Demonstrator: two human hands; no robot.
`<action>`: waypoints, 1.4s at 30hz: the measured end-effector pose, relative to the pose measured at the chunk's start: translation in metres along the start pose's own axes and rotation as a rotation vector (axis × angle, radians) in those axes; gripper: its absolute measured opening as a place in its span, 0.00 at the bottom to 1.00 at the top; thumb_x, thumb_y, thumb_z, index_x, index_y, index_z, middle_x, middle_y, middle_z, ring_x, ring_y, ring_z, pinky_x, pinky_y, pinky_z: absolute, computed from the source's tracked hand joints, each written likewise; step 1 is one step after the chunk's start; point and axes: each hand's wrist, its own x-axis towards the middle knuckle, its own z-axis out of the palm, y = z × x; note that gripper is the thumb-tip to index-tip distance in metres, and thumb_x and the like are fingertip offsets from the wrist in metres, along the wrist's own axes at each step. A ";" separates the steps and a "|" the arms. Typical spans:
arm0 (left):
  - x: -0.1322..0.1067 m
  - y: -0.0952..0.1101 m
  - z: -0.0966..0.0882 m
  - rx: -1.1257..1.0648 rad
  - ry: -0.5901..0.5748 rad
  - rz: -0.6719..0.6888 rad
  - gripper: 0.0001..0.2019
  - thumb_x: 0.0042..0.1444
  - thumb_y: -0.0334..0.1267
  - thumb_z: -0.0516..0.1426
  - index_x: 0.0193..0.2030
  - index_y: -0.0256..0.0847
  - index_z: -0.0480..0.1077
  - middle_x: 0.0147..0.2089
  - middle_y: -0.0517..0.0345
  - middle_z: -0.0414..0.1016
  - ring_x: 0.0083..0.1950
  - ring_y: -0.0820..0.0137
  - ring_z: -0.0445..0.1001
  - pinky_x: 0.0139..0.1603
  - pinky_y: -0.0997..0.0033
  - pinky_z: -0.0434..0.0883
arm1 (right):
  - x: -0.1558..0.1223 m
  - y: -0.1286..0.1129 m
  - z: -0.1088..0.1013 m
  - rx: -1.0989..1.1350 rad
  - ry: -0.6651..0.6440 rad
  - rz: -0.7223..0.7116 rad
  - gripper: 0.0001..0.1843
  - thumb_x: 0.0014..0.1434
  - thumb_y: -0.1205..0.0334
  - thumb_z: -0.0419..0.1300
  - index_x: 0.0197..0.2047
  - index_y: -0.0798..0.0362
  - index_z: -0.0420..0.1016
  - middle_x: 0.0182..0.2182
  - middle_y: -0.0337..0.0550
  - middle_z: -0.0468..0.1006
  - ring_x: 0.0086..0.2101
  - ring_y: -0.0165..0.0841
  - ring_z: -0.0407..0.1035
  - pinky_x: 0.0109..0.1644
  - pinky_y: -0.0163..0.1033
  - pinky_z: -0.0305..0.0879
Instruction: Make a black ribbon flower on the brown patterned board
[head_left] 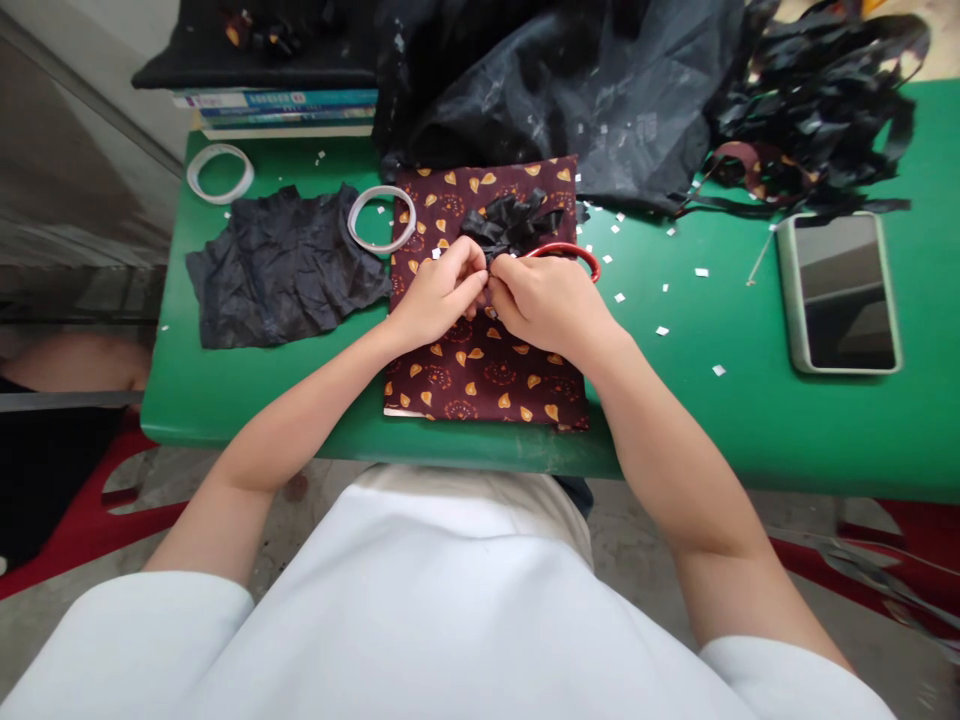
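A bunch of looped black fabric strips point(514, 222), like a flower or bow, lies over a flat piece covered in maroon cloth with yellow leaf shapes point(480, 385). At its lower edge my left hand point(444, 290) has thumb and fingers pinched together. My right hand point(544, 298) is closed against the same edge, its fingertips almost meeting the left ones. The spot they pinch is mostly hidden by the fingers. A red loop, seemingly a scissors handle point(589, 258), shows behind my right hand; whether the hand touches it I cannot tell.
Left lie a crumpled black cloth point(289, 265) and two tape rolls point(221, 174) point(381, 220). Books point(300, 110) and a black sheet point(555, 100) sit behind. Black strips point(825, 100), a phone point(844, 290) and white scraps point(661, 331) are on the right of the green table point(750, 430).
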 end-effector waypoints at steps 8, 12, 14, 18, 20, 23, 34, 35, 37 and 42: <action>0.000 0.003 -0.003 0.086 -0.050 0.034 0.10 0.67 0.46 0.51 0.38 0.43 0.60 0.28 0.65 0.72 0.26 0.75 0.74 0.30 0.73 0.73 | 0.001 -0.003 -0.004 -0.060 -0.031 0.034 0.19 0.67 0.59 0.43 0.40 0.58 0.73 0.31 0.51 0.78 0.26 0.34 0.64 0.31 0.40 0.43; 0.001 -0.001 -0.004 0.093 -0.042 0.046 0.12 0.68 0.50 0.50 0.40 0.44 0.61 0.29 0.64 0.73 0.26 0.74 0.75 0.31 0.71 0.74 | 0.001 -0.004 -0.006 -0.060 -0.014 0.039 0.20 0.67 0.58 0.41 0.40 0.57 0.72 0.31 0.50 0.78 0.26 0.34 0.63 0.30 0.40 0.42; 0.002 -0.003 -0.004 0.096 -0.034 0.054 0.13 0.67 0.51 0.49 0.41 0.44 0.62 0.29 0.64 0.73 0.26 0.74 0.75 0.31 0.70 0.74 | 0.001 -0.004 -0.007 -0.047 0.004 0.033 0.20 0.67 0.58 0.41 0.39 0.57 0.72 0.30 0.50 0.78 0.26 0.34 0.63 0.30 0.40 0.42; 0.002 -0.005 -0.003 0.102 -0.023 0.066 0.15 0.67 0.53 0.50 0.40 0.44 0.62 0.28 0.64 0.72 0.25 0.74 0.74 0.29 0.71 0.74 | 0.001 -0.003 -0.006 -0.039 0.021 0.030 0.20 0.67 0.58 0.41 0.39 0.56 0.71 0.29 0.49 0.77 0.25 0.33 0.63 0.30 0.40 0.43; 0.002 -0.006 -0.003 0.106 -0.018 0.067 0.15 0.67 0.53 0.50 0.40 0.44 0.62 0.28 0.64 0.72 0.25 0.75 0.74 0.29 0.71 0.74 | 0.001 -0.003 -0.005 -0.045 0.020 0.030 0.20 0.67 0.58 0.40 0.39 0.56 0.71 0.29 0.49 0.77 0.25 0.33 0.63 0.30 0.40 0.43; 0.002 -0.006 -0.003 0.094 -0.021 0.054 0.15 0.67 0.53 0.50 0.40 0.43 0.62 0.28 0.64 0.72 0.25 0.74 0.74 0.29 0.71 0.74 | 0.001 -0.003 -0.006 -0.051 0.014 0.029 0.20 0.67 0.58 0.40 0.39 0.56 0.71 0.29 0.49 0.77 0.25 0.34 0.64 0.30 0.40 0.42; 0.001 0.003 -0.004 0.069 -0.062 0.002 0.13 0.67 0.49 0.51 0.37 0.43 0.60 0.28 0.64 0.72 0.26 0.74 0.74 0.30 0.70 0.73 | -0.001 -0.006 -0.007 -0.166 -0.034 0.011 0.22 0.67 0.60 0.40 0.41 0.59 0.73 0.30 0.52 0.79 0.26 0.35 0.66 0.30 0.40 0.42; 0.001 0.003 -0.004 0.073 -0.064 0.001 0.13 0.67 0.49 0.51 0.37 0.43 0.60 0.28 0.64 0.72 0.26 0.74 0.74 0.30 0.70 0.73 | -0.001 -0.006 -0.007 -0.170 -0.035 0.011 0.22 0.67 0.60 0.40 0.41 0.59 0.73 0.30 0.52 0.79 0.26 0.35 0.66 0.31 0.40 0.43; 0.001 0.005 -0.004 0.082 -0.066 0.002 0.13 0.67 0.49 0.51 0.36 0.43 0.60 0.27 0.64 0.72 0.26 0.74 0.74 0.29 0.70 0.73 | -0.001 -0.007 -0.008 -0.170 -0.043 0.017 0.22 0.67 0.60 0.40 0.41 0.59 0.74 0.30 0.52 0.79 0.27 0.36 0.67 0.31 0.40 0.43; 0.001 0.004 -0.004 0.117 -0.072 0.012 0.13 0.68 0.49 0.50 0.37 0.43 0.60 0.28 0.64 0.73 0.26 0.74 0.74 0.30 0.69 0.75 | -0.001 -0.009 -0.010 -0.161 -0.071 0.028 0.22 0.67 0.60 0.40 0.42 0.60 0.74 0.31 0.54 0.79 0.27 0.37 0.67 0.31 0.40 0.42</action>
